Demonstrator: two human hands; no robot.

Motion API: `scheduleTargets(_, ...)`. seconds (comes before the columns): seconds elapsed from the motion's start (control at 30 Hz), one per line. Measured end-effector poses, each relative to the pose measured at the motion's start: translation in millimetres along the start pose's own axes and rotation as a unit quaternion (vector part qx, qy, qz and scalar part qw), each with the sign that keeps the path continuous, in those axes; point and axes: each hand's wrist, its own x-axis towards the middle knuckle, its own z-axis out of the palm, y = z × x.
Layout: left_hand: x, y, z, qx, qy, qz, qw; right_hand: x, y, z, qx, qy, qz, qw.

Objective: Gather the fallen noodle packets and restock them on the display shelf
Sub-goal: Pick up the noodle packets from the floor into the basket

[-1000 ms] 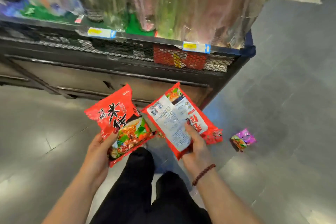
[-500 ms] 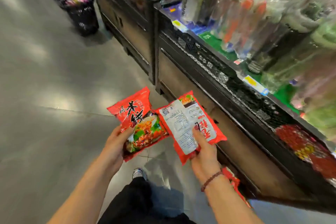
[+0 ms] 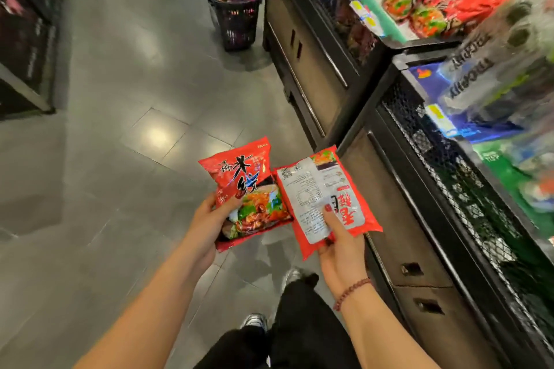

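Grips glossy red plastic noodle packet (image 3: 248, 183) in left hand (image 3: 207, 225), white-backed red packet (image 3: 317, 186) in right hand (image 3: 341, 252); black metal display shelf (image 3: 302, 33) at one o'clock, seemingly nearer right.

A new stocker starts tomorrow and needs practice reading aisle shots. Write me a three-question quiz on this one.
1. True or false: the left hand grips a red noodle packet with its picture side up.
2. The second packet, held in the right hand, shows: A) its white printed back, B) its picture side, C) a torn-open end.
3. Fill in: the black basket stands on the ____, beside the display shelf.
Key: 1 true; 2 A; 3 floor.
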Motion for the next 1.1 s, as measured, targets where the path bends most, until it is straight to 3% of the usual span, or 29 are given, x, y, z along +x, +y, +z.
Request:
scheduleTargets(0.53, 248, 197, 45, -0.047, 0.094, 0.038, 0.994, 276, -57, 250, -0.066, -0.120, 0.054, 0.989)
scheduleTargets(0.73, 318, 264, 46, -0.071, 0.093, 0.030, 0.993, 348, -69, 338, -0.066, -0.146, 0.069, 0.985)
scheduleTargets(1.1, 526, 425, 26, -0.055, 0.084, 0.036, 0.994, 513, -49, 531, -0.056, -0.114, 0.084, 0.988)
